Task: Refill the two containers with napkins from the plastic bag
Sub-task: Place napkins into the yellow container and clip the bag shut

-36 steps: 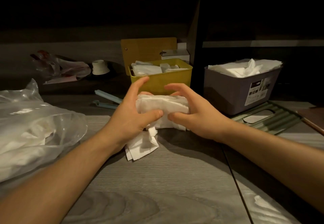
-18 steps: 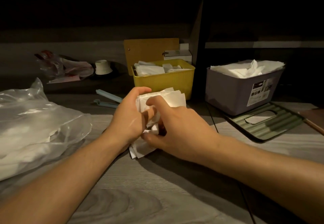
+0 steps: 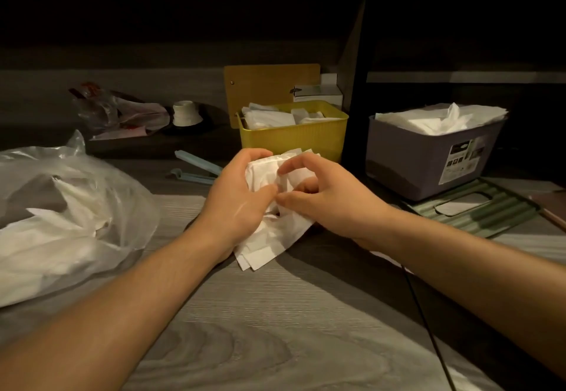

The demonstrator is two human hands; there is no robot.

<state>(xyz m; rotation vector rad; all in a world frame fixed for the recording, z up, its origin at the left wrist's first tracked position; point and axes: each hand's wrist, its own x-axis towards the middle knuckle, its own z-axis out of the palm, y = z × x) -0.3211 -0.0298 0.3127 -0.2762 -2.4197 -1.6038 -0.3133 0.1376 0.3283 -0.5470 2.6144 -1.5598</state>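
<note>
A bundle of white napkins (image 3: pixel 269 237) is held over the middle of the wooden table. My left hand (image 3: pixel 239 197) grips it from the left, fingers curled over its top. My right hand (image 3: pixel 321 197) pinches the napkins from the right with thumb and fingers. Its lower corners hang down onto the table. Just behind the hands stands the yellow container (image 3: pixel 294 139), with napkins inside. The grey-purple container (image 3: pixel 428 157) at the right is heaped with white napkins. The clear plastic bag (image 3: pixel 61 213) with more napkins lies at the left.
A green ribbed lid (image 3: pixel 490 210) with a slot lies in front of the grey-purple container. A pale blue clip (image 3: pixel 196 170) lies left of the yellow container. Farther back left are a crumpled plastic wrapper (image 3: pixel 116 111) and a small white cap (image 3: pixel 185 113). A dark upright post (image 3: pixel 355 99) stands between the containers.
My right hand slid from the bundle's right end across its front and now pinches it near my left thumb. The bundle turned more upright in my left hand.
</note>
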